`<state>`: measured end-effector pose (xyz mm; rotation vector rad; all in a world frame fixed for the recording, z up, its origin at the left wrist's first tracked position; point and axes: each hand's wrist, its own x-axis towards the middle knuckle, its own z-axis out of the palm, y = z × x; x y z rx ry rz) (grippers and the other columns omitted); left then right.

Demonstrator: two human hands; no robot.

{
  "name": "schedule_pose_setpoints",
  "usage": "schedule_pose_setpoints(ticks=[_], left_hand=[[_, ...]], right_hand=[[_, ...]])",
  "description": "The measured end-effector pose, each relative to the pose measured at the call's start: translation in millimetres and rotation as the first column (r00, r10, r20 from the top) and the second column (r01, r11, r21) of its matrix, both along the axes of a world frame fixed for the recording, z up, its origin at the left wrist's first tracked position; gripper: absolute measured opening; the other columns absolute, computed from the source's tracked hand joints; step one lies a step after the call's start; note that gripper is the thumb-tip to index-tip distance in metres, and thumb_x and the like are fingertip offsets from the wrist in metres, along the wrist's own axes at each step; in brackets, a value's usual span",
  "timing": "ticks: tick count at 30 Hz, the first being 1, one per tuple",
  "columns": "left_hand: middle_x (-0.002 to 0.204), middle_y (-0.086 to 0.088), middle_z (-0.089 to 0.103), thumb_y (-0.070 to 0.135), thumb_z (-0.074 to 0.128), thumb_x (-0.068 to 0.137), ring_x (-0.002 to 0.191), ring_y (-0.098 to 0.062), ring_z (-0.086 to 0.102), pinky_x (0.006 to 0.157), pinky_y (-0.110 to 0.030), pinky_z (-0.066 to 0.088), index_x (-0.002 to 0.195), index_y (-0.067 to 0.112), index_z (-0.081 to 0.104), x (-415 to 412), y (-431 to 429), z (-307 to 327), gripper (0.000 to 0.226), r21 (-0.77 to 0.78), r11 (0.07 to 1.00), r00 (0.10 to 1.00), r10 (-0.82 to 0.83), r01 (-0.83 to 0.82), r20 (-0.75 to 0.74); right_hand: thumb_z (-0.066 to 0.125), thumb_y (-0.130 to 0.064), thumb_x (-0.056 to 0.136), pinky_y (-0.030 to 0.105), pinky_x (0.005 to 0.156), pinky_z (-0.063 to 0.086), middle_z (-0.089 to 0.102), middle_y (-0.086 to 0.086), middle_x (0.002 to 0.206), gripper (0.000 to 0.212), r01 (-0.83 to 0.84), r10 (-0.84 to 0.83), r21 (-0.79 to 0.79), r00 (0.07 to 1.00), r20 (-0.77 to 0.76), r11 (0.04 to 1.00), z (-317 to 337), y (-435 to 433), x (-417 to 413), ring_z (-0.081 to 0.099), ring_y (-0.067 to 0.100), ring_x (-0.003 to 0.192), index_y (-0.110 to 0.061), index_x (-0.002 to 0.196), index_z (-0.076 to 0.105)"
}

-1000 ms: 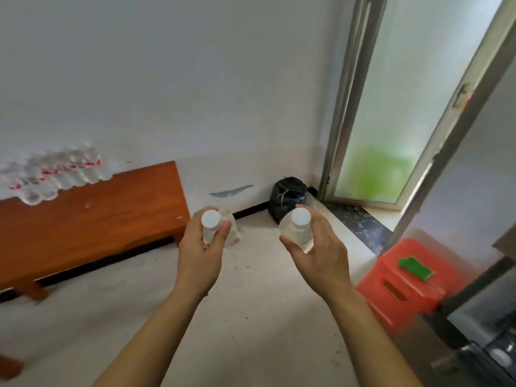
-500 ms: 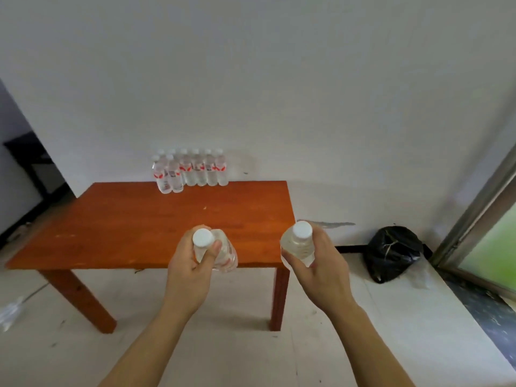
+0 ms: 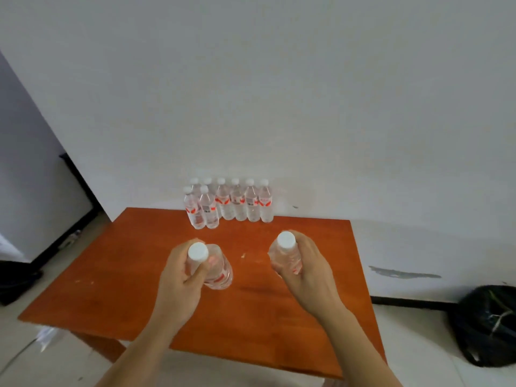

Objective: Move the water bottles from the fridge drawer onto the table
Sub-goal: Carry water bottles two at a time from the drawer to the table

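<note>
My left hand grips a clear water bottle with a white cap and red label, held upright above the middle of the orange-brown wooden table. My right hand grips a second such bottle, also above the table, to the right. Neither held bottle touches the tabletop as far as I can tell. Several more bottles stand in two short rows at the table's far edge, against the white wall. The fridge drawer is out of view.
A black rubbish bag lies on the floor at the right, by the wall. A dark piece of furniture stands at the left edge. Some pale litter lies on the floor near the table's left leg.
My view has swung left from the doorway and red stool to face the table and come closer. Both hands, each still holding a bottle, are now over the tabletop.
</note>
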<state>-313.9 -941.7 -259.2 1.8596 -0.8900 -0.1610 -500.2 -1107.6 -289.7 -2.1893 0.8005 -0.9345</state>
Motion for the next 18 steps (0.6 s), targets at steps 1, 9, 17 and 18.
schedule_pose_setpoints(ticks=[1,9,17,18], left_hand=[[0.122,0.012,0.058,0.033,0.068,0.086,0.112,-0.010,0.057,0.081,-0.014,0.043,0.130,0.024,0.054,15.4,-9.8,1.0,0.046,-0.012,1.000,1.000,0.015,-0.015,-0.021],[0.126,0.009,0.049,0.035,0.069,0.087,0.111,-0.010,0.054,0.084,-0.019,0.042,0.123,0.032,0.053,121.9,-83.7,-19.4,0.039,-0.005,0.998,0.998,0.060,-0.060,-0.013],[0.119,0.010,0.053,0.030,0.072,0.087,0.108,-0.001,0.050,0.081,-0.012,0.036,0.119,0.035,0.058,241.4,-192.7,-70.1,0.035,0.096,0.980,0.985,-0.173,0.172,0.003],[0.118,0.008,0.054,0.030,0.073,0.087,0.108,-0.004,0.051,0.082,-0.013,0.037,0.118,0.034,0.059,256.2,-207.1,-76.8,0.034,0.112,0.974,0.980,-0.197,0.196,-0.007]], right_hand=[[0.072,-0.043,0.087,0.006,0.084,0.038,0.052,-0.013,0.138,0.060,-0.028,0.028,0.010,1.000,-0.002,1.000,3.1,-15.0,16.6,0.053,0.001,0.118,-0.032,0.139,0.044],[0.077,-0.041,0.081,0.003,0.087,0.038,0.050,-0.017,0.134,0.063,-0.176,0.177,0.018,0.979,-0.096,0.984,2.5,-92.9,125.3,0.051,-0.001,0.114,-0.035,0.136,0.046],[0.080,-0.038,0.077,0.032,0.088,0.052,0.046,-0.014,0.135,0.068,-0.057,0.062,0.025,0.935,-0.350,0.998,-44.0,-161.8,221.1,0.059,0.014,0.111,-0.029,0.136,0.050],[0.081,-0.037,0.076,0.029,0.088,0.051,0.047,-0.014,0.135,0.068,-0.024,0.035,0.035,0.929,-0.368,0.999,-50.8,-169.3,234.1,0.058,0.013,0.111,-0.029,0.136,0.050]])
